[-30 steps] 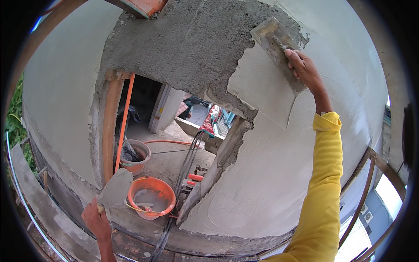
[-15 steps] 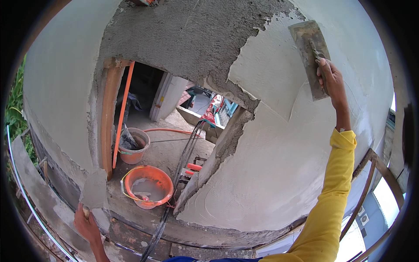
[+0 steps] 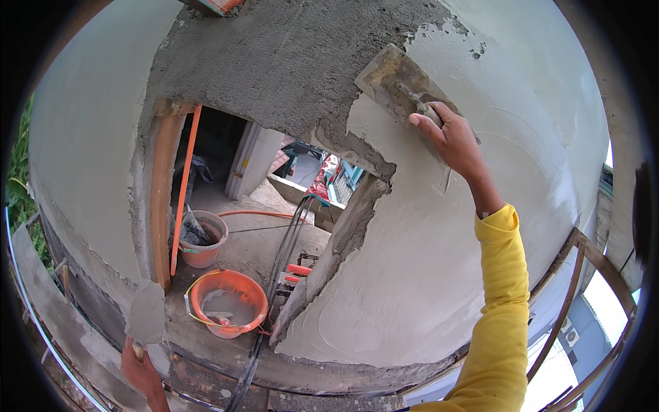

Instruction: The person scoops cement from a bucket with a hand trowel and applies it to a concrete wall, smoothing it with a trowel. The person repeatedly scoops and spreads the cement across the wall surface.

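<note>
My right hand [image 3: 449, 137] is closed round the handle of a rectangular plastering trowel [image 3: 395, 72], its blade lying against the wall. The blade sits tilted where smooth light-grey plaster [image 3: 439, 226] borders rough dark-grey render [image 3: 274, 65]. At the lower left, my left hand [image 3: 141, 371] grips the wooden handle of a pointed trowel [image 3: 145, 312], blade upward, with grey plaster-coloured material on its face. An orange bucket [image 3: 257, 295] with greyish water and a tool inside stands to the right of that trowel.
Beyond it stands a second bucket [image 3: 200, 257] with dark contents, beside a wooden door frame [image 3: 165, 199] and an orange strip [image 3: 187, 185]. Black cables [image 3: 281, 257] cross the floor through the opening. Wooden scaffold pieces [image 3: 557, 309] stand at the right.
My right hand has swept the plastering trowel leftward across the wall, and its blade has turned to a more slanted angle. My left hand still holds the pointed trowel nearly in place.
</note>
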Motion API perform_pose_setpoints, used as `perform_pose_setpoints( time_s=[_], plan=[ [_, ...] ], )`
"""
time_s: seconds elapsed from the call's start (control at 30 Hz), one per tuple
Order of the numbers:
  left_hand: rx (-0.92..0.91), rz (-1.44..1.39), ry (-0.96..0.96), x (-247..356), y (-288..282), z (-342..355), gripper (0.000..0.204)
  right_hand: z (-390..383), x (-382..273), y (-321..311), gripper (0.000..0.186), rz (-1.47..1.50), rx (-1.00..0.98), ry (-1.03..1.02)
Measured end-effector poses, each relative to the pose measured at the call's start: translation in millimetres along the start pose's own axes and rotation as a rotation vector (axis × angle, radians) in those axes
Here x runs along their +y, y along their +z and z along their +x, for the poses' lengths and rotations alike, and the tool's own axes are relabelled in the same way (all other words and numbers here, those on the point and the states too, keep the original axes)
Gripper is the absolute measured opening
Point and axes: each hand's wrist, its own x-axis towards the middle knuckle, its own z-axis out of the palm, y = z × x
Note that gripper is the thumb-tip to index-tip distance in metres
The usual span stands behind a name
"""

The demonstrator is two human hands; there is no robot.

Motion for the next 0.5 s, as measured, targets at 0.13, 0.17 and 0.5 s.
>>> perform_pose_setpoints(
  time_s=[0.13,0.17,0.5],
  plan=[
    [-0.014,-0.015,-0.047,8.6,-1.6,-1.9,0.052,78.9,43.9,-52.7,0.071,0.062,0.076,0.192],
    [-0.021,-0.014,-0.053,8.6,-2.9,-2.1,0.051,90.1,51.7,-69.2,0.072,0.083,0.125,0.209],
    [0.007,-0.017,-0.025,9.6,-10.9,2.8,0.049,67.6,56.1,-79.6,0.061,0.496,0.222,0.415]
  ],
)
